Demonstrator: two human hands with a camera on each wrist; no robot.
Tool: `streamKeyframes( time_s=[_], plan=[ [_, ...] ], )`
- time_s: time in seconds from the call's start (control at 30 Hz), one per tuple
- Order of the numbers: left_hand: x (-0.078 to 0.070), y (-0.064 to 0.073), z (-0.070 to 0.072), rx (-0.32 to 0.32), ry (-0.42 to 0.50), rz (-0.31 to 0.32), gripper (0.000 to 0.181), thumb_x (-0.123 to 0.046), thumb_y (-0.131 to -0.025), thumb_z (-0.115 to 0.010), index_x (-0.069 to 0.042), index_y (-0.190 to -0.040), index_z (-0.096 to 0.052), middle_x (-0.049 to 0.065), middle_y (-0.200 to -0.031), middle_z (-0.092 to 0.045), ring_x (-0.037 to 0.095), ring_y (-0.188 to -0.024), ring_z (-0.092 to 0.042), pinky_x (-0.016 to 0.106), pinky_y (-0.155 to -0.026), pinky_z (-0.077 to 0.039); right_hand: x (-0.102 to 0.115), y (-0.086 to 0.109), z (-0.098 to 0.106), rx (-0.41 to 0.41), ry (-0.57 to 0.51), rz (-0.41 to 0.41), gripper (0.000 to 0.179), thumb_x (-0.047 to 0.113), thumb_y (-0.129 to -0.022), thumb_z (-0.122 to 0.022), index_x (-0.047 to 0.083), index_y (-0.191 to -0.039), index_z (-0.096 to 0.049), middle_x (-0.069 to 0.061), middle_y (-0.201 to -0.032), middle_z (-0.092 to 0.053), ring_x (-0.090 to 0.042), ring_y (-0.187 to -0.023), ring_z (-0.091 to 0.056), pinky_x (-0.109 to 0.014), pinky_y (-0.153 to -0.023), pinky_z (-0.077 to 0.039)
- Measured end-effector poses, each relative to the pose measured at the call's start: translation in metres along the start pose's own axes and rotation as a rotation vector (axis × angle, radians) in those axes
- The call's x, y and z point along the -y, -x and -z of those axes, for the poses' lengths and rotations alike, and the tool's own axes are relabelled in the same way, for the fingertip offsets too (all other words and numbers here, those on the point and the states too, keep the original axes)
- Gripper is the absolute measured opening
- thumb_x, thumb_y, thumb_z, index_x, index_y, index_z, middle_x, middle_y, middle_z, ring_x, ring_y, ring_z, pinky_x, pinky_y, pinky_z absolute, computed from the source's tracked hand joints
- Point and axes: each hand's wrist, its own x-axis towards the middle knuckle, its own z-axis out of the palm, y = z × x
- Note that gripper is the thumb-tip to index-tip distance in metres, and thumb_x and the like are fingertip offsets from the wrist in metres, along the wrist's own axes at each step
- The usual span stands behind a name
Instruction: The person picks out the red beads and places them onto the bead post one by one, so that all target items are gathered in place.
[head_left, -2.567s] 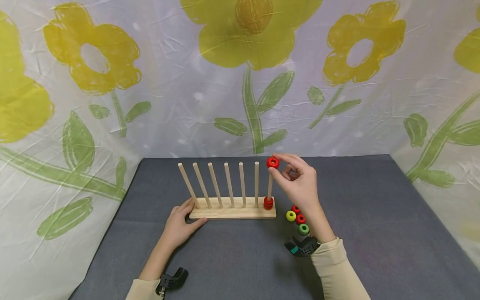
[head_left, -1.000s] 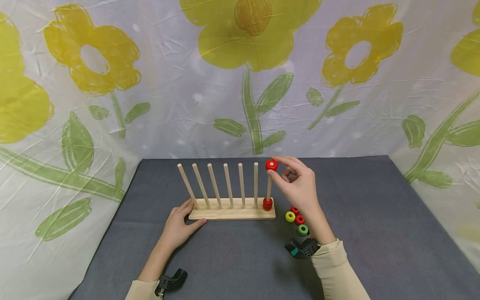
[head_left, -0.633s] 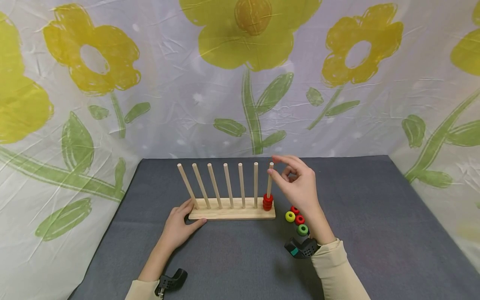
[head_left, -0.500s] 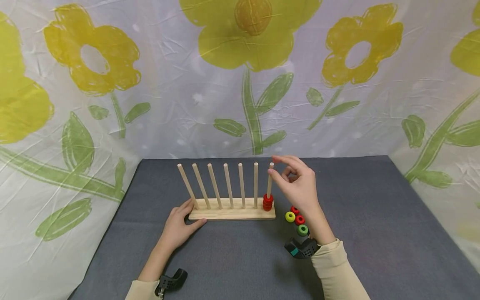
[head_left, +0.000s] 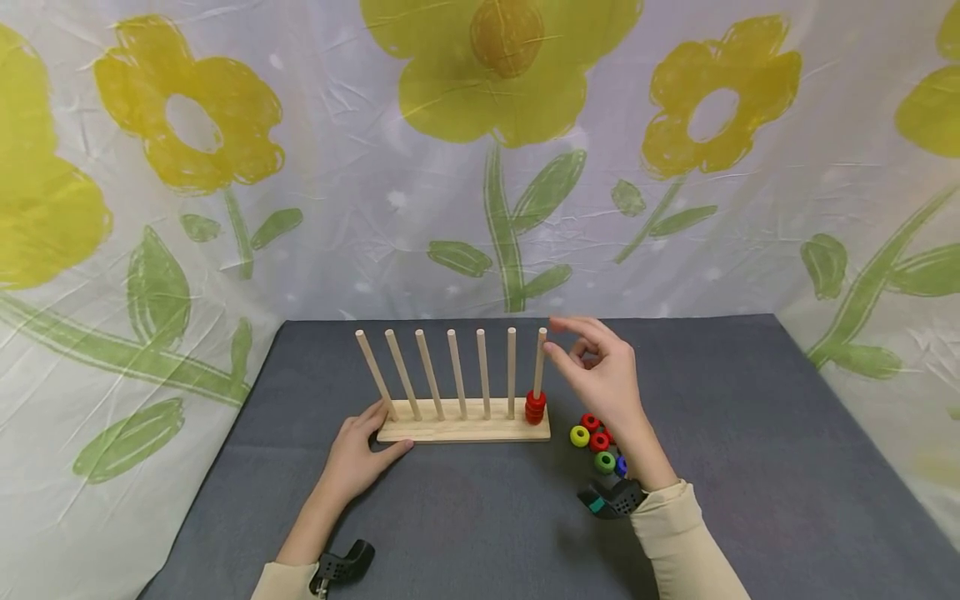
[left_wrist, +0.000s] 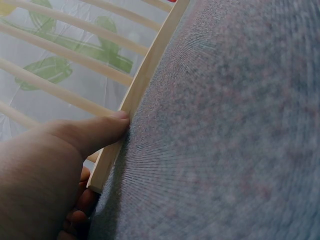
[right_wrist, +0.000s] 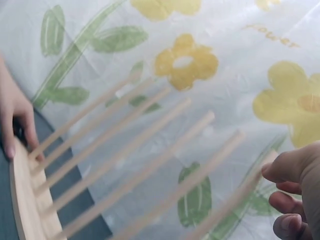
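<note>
Left hand (head_left: 356,452) grips rack's (head_left: 465,431) left end; right hand (head_left: 606,371), loosely parted, holds nothing beside right peg (head_left: 540,364); desk (head_left: 757,467) extends right.

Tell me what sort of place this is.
Probably a makeshift recording booth, though the wider room is out of view: a wrinkled flower-print sheet rises behind and beside a dark cloth-covered table, and black cameras are worn at both wrists.

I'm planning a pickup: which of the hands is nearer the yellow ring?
Right. The right hand is raised near the yellow ring, by the right end of the base; the left hand grips its left end.
</note>
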Motion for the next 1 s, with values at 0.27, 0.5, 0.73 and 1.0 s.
streamKeyframes(
  time_s=[0.27,0.5,0.73,1.0],
  plan=[
    [-0.001,0.000,0.000,-0.003,-0.004,0.005,0.081,-0.042,-0.088,-0.081,0.005,-0.147,-0.050,0.024,-0.152,-0.043,0.043,-0.125,-0.047,0.061,-0.098,-0.041,-0.060,0.012,0.026,0.013,0.113,-0.038,0.031,0.004,-0.088,-0.081,0.010,-0.118,-0.077,-0.001,-0.105,-0.068,-0.017,-0.056,-0.045,-0.025,-0.049,-0.037],
    [-0.001,0.000,0.000,-0.006,-0.003,0.004,0.082,-0.042,-0.088,-0.081,0.005,-0.147,-0.050,0.024,-0.152,-0.043,0.043,-0.126,-0.047,0.061,-0.098,-0.041,-0.088,0.029,0.057,0.053,0.198,-0.062,0.028,0.008,-0.090,-0.080,0.013,-0.117,-0.077,-0.003,-0.107,-0.069,-0.015,-0.059,-0.049,-0.026,-0.049,-0.040],
    [0.000,0.000,0.000,-0.009,-0.003,0.004,0.082,-0.043,-0.088,-0.080,0.005,-0.147,-0.050,0.023,-0.153,-0.043,0.043,-0.126,-0.046,0.062,-0.099,-0.040,-0.106,0.050,0.080,0.056,0.247,-0.107,0.027,0.009,-0.090,-0.080,0.013,-0.116,-0.077,0.001,-0.104,-0.068,-0.014,-0.059,-0.049,-0.023,-0.049,-0.039],
    [0.001,0.000,-0.001,-0.005,-0.002,0.008,0.082,-0.043,-0.088,-0.080,0.004,-0.147,-0.050,0.023,-0.153,-0.043,0.043,-0.125,-0.047,0.061,-0.098,-0.041,-0.116,0.077,0.099,0.076,0.314,-0.122,0.027,0.004,-0.087,-0.081,0.011,-0.113,-0.077,-0.003,-0.100,-0.068,-0.011,-0.054,-0.046,-0.022,-0.044,-0.034]
  ],
)
